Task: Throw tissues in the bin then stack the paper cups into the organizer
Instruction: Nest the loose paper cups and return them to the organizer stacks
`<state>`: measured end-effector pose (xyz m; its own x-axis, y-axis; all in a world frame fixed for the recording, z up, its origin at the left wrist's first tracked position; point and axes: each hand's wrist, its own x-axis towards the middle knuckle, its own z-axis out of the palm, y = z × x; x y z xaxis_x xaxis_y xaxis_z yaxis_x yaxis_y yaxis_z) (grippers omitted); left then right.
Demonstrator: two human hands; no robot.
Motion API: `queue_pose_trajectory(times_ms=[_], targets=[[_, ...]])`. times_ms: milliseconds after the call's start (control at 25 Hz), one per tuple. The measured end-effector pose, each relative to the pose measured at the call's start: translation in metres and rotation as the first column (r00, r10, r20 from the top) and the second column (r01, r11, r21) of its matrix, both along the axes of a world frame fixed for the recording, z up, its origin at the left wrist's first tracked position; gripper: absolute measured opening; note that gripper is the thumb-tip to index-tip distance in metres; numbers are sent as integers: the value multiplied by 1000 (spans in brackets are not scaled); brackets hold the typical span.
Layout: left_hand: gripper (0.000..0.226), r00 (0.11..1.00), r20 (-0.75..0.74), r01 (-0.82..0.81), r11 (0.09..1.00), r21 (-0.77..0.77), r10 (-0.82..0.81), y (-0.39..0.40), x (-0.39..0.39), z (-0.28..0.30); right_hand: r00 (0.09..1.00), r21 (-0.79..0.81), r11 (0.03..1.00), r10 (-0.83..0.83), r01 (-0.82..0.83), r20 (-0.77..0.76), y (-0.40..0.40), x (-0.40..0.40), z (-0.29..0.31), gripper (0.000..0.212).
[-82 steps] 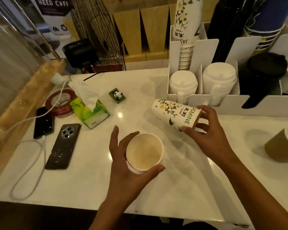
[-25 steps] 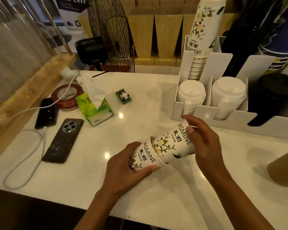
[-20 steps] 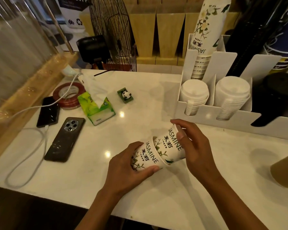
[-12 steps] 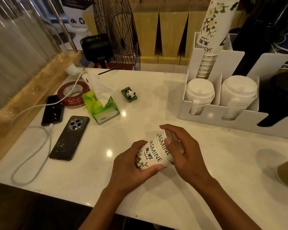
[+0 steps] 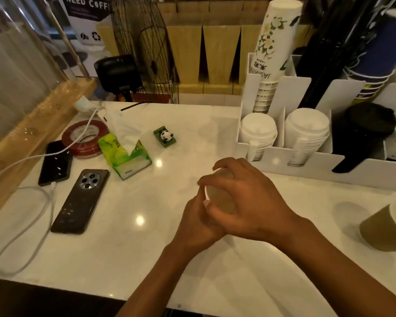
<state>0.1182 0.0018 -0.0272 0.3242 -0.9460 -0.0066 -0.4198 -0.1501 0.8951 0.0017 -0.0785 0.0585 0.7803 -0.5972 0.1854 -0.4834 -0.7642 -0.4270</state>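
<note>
Both hands meet over the counter [image 5: 146, 259]: right hand [image 5: 245, 202] and left hand [image 5: 199, 220] grip what appears to be the nested paper cups [image 5: 217, 197], largely hidden. Stacking remains: organizer [image 5: 272, 154] lies beyond, jasmine-print cup stack [image 5: 272, 49] behind. No loose tissues visible.

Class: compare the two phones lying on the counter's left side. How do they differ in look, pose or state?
The nearer phone lies back up, its round camera cluster showing; the farther phone shows only a plain glossy dark face. The farther phone has a white cable plugged into its near end; the nearer phone has none visibly plugged in. The nearer phone looks longer and sits closer to the counter's front edge. Both are dark, flat slabs lying on the white counter.
</note>
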Motion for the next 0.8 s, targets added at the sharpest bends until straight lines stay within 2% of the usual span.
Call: queue_pose_trajectory(times_ms=[80, 200, 280, 400, 480, 520, 640, 680, 760, 800], targets=[[59, 1000, 17, 21, 999, 37, -22, -6, -10, -3, 999, -27, 999, -32, 31, -41, 4, -4, -3, 46], [43, 997, -36, 66, 993, 95, -62, -12, -16, -10, 988, -12, 988, -153, 153, 23, 5, -7, -10, 48], [47, 996, -13, 91, 987, 134, -90, -13, -17, -9, 978, 4, 980, -198, 198, 64, 6, -6, -13, 45], [76, 988, 73, 118, 966, 232, -138, -17, -17, -8, 972, 31, 976, -216, 214, 90, 5, -5, -14, 42], [84, 975, 129, 145, 956, 256, -182, -18, -18, -7, 969, 23, 975, -221, 220, 106, 3, -5, -16, 41], [80, 978, 127, 136, 964, 227, -168, -17, -18, -5, 967, 12, 974, -228, 228, 115, 3, -4, -17, 41], [44, 994, 80, 74, 995, 64, -79, -12, -18, 5, 949, 2, 966, -254, 258, 187, 7, -2, -21, 46], [48, 997, 34, 65, 997, 36, -66, -10, -18, 5, 919, 51, 961, -277, 273, 281, 7, -2, -24, 46], [72, 997, -37, 64, 998, 27, -63, -6, -16, 7, 794, 231, 929, -367, 288, 486, 7, -5, -32, 38], [82, 994, -73, 89, 996, 31, -86, -4, -12, 11, 742, 310, 908, -412, 283, 529, 8, -7, -34, 31]])
